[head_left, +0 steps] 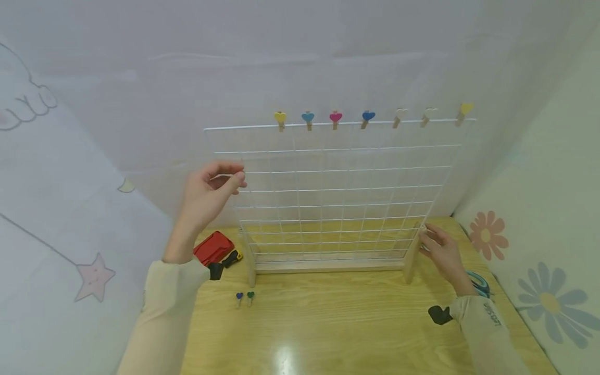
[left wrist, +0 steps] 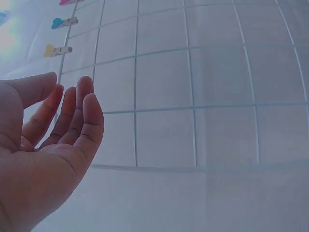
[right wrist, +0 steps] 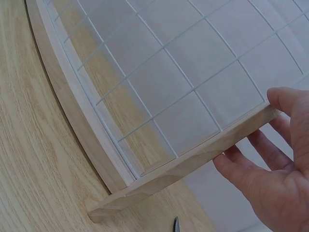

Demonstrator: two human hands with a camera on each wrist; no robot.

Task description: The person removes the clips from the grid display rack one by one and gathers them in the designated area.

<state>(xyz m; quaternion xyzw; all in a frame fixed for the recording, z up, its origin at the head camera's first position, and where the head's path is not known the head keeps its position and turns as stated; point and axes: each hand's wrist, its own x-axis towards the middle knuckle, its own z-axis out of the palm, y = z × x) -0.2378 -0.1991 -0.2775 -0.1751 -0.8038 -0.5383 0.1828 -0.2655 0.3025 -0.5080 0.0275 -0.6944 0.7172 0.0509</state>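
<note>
A white wire grid point(head_left: 309, 179) stands upright in a wooden frame point(head_left: 328, 266) on the table. Several heart-topped clothespins sit along its top wire, among them a yellow one point(head_left: 280, 119), a pink one point(head_left: 335, 119) and a dark blue one point(head_left: 367, 118). My left hand point(head_left: 211, 190) is beside the grid's left edge, fingers loosely bent, thumb near the index finger; nothing shows between them in the left wrist view. At the right side, my right hand point(right wrist: 275, 179) grips the upper end of the frame's wooden post point(right wrist: 193, 157), thumb on one face and fingers on the other.
Two more heart clothespins, a blue one point(head_left: 239, 297) and a green one point(head_left: 250, 297), lie on the table point(head_left: 328, 328) at front left. A red tray point(head_left: 213, 248) and a black-and-yellow tool point(head_left: 232, 258) are behind my left forearm. Teal-handled scissors point(head_left: 479, 284) lie near my right wrist.
</note>
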